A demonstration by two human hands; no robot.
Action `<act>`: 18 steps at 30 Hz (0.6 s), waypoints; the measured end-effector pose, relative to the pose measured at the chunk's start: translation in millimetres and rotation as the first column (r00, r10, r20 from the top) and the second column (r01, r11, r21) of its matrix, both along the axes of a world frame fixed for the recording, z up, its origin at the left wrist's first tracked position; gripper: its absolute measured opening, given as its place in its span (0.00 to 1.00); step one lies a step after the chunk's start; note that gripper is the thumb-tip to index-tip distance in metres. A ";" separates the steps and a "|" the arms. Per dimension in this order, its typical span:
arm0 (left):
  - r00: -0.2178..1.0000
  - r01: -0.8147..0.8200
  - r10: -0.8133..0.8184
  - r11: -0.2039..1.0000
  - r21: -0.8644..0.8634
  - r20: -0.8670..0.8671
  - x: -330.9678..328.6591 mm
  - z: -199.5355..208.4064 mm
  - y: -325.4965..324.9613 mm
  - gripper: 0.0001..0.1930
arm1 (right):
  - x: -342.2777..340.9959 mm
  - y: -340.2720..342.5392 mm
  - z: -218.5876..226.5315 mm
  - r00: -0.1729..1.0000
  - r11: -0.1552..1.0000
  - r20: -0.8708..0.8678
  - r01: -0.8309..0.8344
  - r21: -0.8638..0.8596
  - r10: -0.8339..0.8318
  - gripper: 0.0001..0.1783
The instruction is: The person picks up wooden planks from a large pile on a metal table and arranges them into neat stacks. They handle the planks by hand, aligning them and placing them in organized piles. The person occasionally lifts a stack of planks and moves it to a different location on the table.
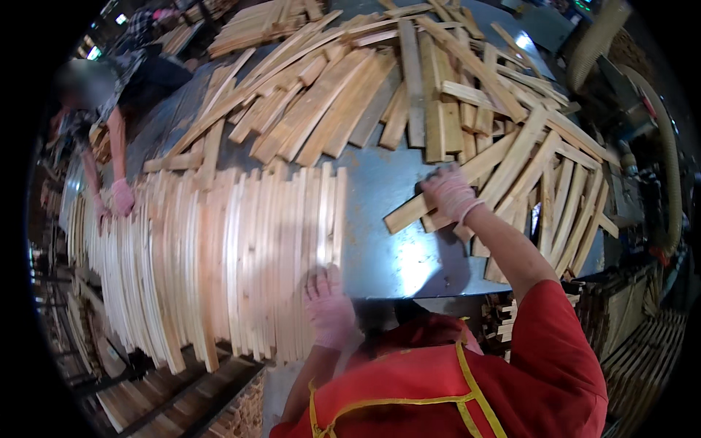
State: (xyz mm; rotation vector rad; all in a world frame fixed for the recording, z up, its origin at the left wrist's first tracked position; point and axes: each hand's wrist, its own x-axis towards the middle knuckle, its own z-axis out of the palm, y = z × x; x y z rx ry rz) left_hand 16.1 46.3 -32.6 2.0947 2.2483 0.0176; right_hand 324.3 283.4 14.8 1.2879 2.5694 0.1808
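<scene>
A long row of pale wooden slats (248,255) stands packed side by side on the left part of the metal table. Against the row's near right end lies my left hand (330,310), in a pink glove, its fingers stretched over the slats. My right hand (449,193), also gloved, reaches out to the loose heap on the right. Its fingers curl over a wooden slat (407,214) whose near left end sticks out over the table; the fingertips are partly hidden. More loose slats (515,164) lie crosswise under and beside that hand.
The shiny metal table (376,248) shows between row and heap. A large pile of mixed slats (328,102) covers its far side. At the far left, a co-worker's gloved hands (123,197) touch the row. A ribbed hose (661,146) hangs at the right; stacked wood (504,317) sits below the table edge.
</scene>
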 end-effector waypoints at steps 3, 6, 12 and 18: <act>0.939 0.074 -0.060 0.997 -0.028 0.340 24.5 45.5 14.4 0.43 | -20.4 -33.0 13.9 0.985 0.980 -0.097 -0.155 -0.125 0.143 0.17; 0.919 0.213 -0.187 0.976 -0.039 0.347 47.6 34.1 19.8 0.47 | -21.4 -70.2 22.5 0.856 0.972 -0.461 -0.218 0.084 0.232 0.28; 0.961 0.259 -0.181 0.849 -0.461 0.207 82.0 23.0 41.5 0.50 | 90.8 -7.2 -35.0 0.496 0.524 -0.599 0.839 0.145 -0.628 0.43; 0.343 0.216 0.327 0.885 -0.413 0.880 40.2 23.4 -12.8 0.37 | 38.9 -60.2 -19.1 -0.270 0.388 -0.781 0.749 -0.538 -0.562 0.47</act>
